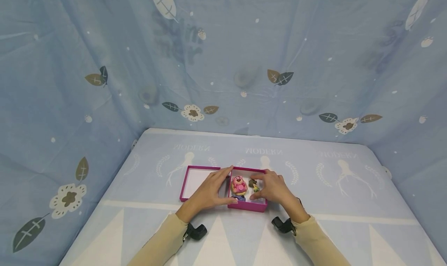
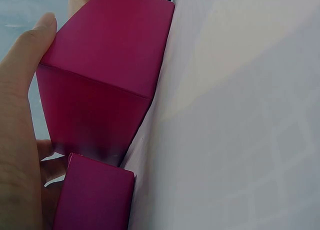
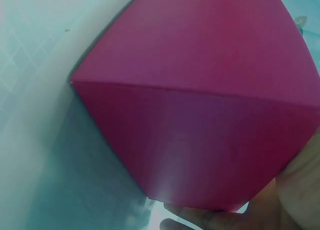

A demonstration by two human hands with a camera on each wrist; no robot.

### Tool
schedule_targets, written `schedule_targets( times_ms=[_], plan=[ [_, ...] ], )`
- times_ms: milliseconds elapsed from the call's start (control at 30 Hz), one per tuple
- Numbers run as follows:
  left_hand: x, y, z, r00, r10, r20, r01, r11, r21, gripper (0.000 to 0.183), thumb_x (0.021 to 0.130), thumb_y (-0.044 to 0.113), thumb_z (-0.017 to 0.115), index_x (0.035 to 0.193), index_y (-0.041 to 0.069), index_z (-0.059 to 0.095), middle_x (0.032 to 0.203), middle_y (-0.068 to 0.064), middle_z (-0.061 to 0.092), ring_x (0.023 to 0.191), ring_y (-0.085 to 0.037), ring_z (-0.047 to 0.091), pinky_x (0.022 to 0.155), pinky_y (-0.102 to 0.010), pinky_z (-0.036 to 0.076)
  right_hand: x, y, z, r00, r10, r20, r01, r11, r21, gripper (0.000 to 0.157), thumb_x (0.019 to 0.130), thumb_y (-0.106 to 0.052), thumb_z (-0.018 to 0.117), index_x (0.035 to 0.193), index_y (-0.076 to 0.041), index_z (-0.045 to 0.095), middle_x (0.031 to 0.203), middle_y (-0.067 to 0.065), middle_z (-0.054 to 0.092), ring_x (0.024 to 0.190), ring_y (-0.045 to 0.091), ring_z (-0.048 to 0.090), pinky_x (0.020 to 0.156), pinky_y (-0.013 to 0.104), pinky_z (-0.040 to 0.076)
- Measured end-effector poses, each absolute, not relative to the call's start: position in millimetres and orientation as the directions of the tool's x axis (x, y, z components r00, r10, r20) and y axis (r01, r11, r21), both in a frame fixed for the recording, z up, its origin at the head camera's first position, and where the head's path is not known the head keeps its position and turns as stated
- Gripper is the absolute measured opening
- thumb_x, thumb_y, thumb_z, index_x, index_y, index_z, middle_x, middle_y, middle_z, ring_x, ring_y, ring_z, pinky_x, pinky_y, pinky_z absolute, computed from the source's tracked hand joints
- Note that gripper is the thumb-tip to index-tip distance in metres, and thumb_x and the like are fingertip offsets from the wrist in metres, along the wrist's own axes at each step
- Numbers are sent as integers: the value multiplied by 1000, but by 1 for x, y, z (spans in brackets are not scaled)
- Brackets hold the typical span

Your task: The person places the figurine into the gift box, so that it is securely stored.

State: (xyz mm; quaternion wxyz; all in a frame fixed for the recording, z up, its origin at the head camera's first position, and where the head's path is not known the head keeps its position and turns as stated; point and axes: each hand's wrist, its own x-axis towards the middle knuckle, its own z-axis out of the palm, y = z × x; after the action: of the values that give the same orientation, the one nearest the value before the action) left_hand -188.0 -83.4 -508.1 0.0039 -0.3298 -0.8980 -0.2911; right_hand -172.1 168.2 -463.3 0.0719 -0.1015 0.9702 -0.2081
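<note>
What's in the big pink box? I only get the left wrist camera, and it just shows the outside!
Observer: The head view shows a pink toy and a blue toy in the box, with more little ones beside them.
Operator: And what's the other pink thing next to it?
Observer: It looks like a lid; from above, you can see its inside is white.

open magenta box (image 1: 246,206) w/ toys (image 1: 239,185), on tbl (image 1: 223,239)

The box (image 1: 247,206) is magenta, the backdrop (image 1: 223,56) flowered blue.
</note>
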Motion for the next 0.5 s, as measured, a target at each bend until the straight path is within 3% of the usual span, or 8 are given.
schedule_targets(
  times_ms=[500],
  plan=[
    [-188, -83, -509, -782, 589, 204, 597, 612, 518, 109, 74, 73, 66, 158, 22, 20, 159, 0, 33, 142, -24, 37, 116, -49, 33, -177, 171, -467, -963, -255, -86, -195, 882, -430, 68, 62, -44, 91, 122, -21, 69, 126, 11, 63, 118, 33, 54, 93, 56, 39]
  ],
)
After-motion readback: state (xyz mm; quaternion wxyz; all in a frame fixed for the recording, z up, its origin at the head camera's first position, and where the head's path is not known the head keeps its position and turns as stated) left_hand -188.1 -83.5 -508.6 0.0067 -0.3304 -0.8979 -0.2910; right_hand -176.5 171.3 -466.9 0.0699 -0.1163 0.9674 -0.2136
